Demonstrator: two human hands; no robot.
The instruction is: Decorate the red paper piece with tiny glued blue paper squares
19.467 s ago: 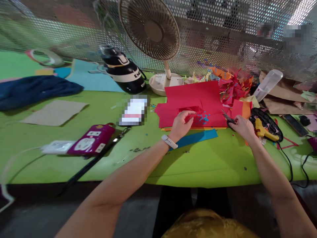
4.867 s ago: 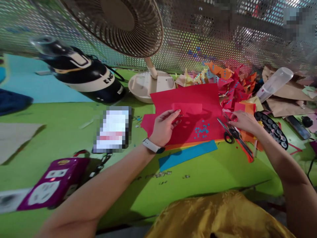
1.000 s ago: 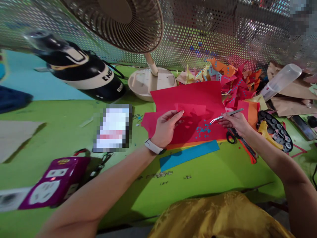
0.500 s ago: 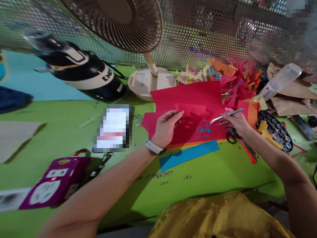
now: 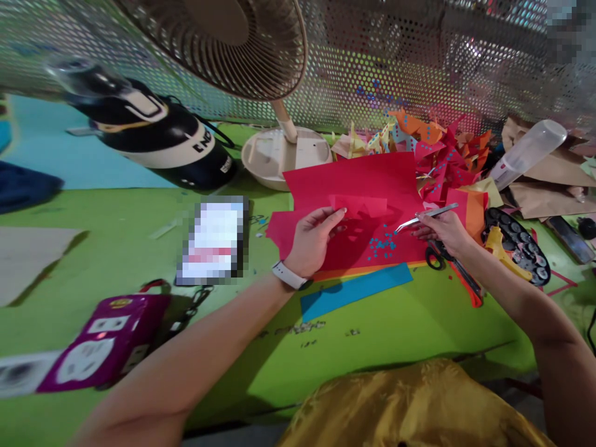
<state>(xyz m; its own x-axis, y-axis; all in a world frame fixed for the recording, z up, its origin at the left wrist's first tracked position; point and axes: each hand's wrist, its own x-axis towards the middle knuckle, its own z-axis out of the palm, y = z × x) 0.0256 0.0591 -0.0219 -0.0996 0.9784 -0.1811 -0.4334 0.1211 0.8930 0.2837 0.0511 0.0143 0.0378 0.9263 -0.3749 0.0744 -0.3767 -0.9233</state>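
Observation:
My left hand (image 5: 313, 241), with a white band at the wrist, pinches the left end of a small red paper piece (image 5: 365, 205) above larger red sheets (image 5: 354, 174). Metal tweezers (image 5: 431, 215) are held in my right hand (image 5: 442, 231), their bent tips pointing left and down. Those tips are just above several tiny blue bits (image 5: 382, 244) scattered on the red paper. Whether the tips grip a bit is too small to tell. A blue paper strip (image 5: 356, 292) lies along the near edge of the red sheets.
Scissors (image 5: 465, 282), a yellow tool (image 5: 505, 254) and a black round tray (image 5: 526, 239) lie at right. Cut red and orange papers (image 5: 447, 155) are heaped behind. A fan base (image 5: 265, 158), bottle (image 5: 158, 133), phone (image 5: 212, 239) and purple power strip (image 5: 109, 335) are farther left.

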